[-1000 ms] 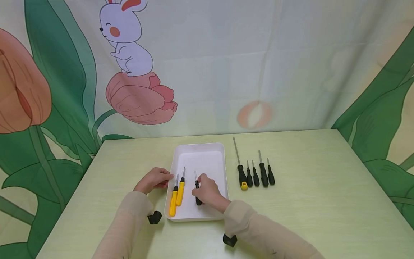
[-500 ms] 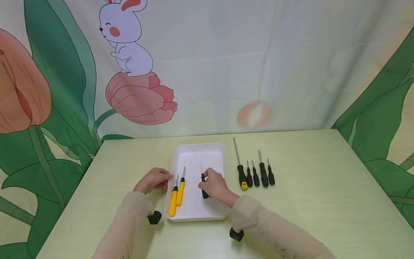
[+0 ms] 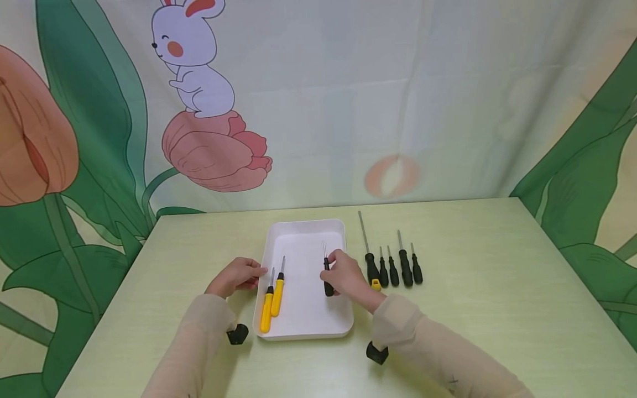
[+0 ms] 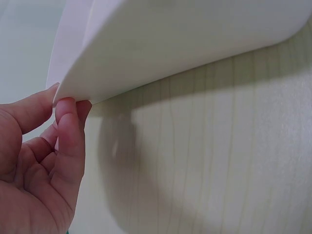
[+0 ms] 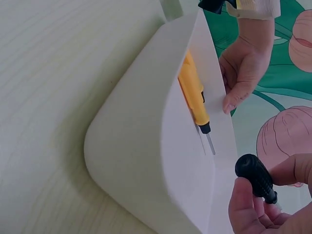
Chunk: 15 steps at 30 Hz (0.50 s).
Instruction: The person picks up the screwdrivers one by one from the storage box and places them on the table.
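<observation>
A white tray (image 3: pixel 311 323) stands on the table, two yellow-handled screwdrivers (image 3: pixel 277 296) lying along its left side. My left hand (image 3: pixel 241 275) pinches the tray's left wall between thumb and fingers, as the left wrist view shows up close at the rim (image 4: pixel 70 73). Over the right part of the tray, my right hand (image 3: pixel 345 275) holds a black-handled screwdriver (image 3: pixel 327 279) by its handle, shaft pointing away from me. In the right wrist view the black handle (image 5: pixel 254 175) sits between thumb and fingers, above the level of the tray rim.
Right of the tray, several black-handled screwdrivers lie side by side in a row, the longest one (image 3: pixel 372 271) with a yellow end cap. A printed curtain (image 3: pixel 318 110) hangs behind the table's far edge. Black wrist cameras (image 3: pixel 238 334) hang beneath both sleeves.
My right hand has moved right and away from me with the black-handled screwdriver, from mid-tray toward the tray's right wall. The left hand and the tray stay where they were.
</observation>
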Tool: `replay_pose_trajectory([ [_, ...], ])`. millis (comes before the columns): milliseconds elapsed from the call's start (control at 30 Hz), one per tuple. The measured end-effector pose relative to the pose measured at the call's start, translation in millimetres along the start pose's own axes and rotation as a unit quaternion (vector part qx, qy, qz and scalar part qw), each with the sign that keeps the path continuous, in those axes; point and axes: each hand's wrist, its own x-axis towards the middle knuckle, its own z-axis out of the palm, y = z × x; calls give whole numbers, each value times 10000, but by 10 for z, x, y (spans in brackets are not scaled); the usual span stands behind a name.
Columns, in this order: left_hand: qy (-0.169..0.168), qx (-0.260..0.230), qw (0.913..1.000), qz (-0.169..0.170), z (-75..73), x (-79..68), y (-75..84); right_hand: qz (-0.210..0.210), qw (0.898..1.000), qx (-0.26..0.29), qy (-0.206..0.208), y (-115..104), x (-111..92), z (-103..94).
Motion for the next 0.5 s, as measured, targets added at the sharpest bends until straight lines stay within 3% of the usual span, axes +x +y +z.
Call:
replay_pose_trajectory([
  [500, 2, 19, 10000, -54, -2, 1, 2, 331, 9980, 524, 94, 93, 28, -328],
])
